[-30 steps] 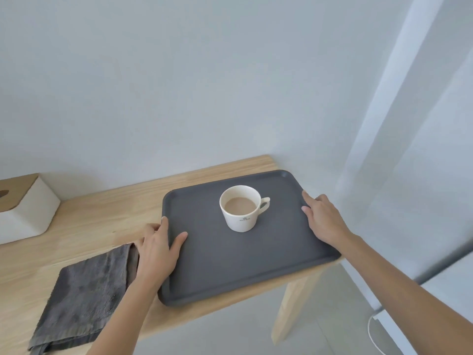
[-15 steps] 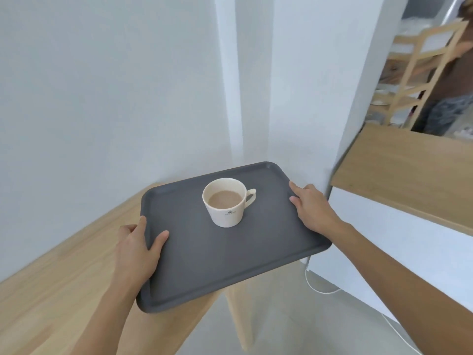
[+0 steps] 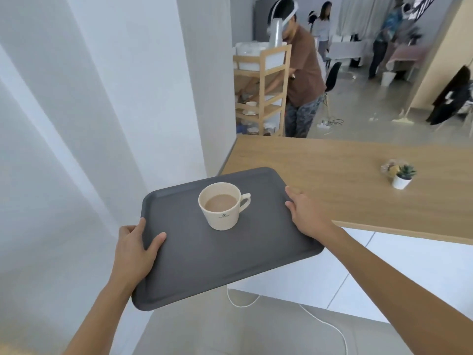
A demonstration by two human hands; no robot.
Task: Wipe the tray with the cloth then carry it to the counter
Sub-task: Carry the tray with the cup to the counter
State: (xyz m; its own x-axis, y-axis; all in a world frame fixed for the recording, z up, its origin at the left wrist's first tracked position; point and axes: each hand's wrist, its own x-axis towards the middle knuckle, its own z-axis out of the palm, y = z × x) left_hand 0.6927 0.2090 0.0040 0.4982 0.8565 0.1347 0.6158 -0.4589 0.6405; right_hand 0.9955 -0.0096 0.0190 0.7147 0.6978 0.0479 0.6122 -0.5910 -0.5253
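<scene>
Tray (image 3: 204,257) hangs in the air between both hands, its far right corner just over the edge of the wooden counter (image 3: 345,180). The left hand (image 3: 134,252) clamps the left rim, thumb on top; the right hand (image 3: 307,216) clasps the right rim. It looks stiff, smooth and light, so the opposite rims suit it. The cup (image 3: 221,206), nearly full of milky drink, stands loose near the middle and would likely slide or slop if the tray tilts.

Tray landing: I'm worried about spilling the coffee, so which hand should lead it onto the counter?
Right hand: it holds the tray edge already over the counter. Left hand holds the far side, over floor.
</scene>
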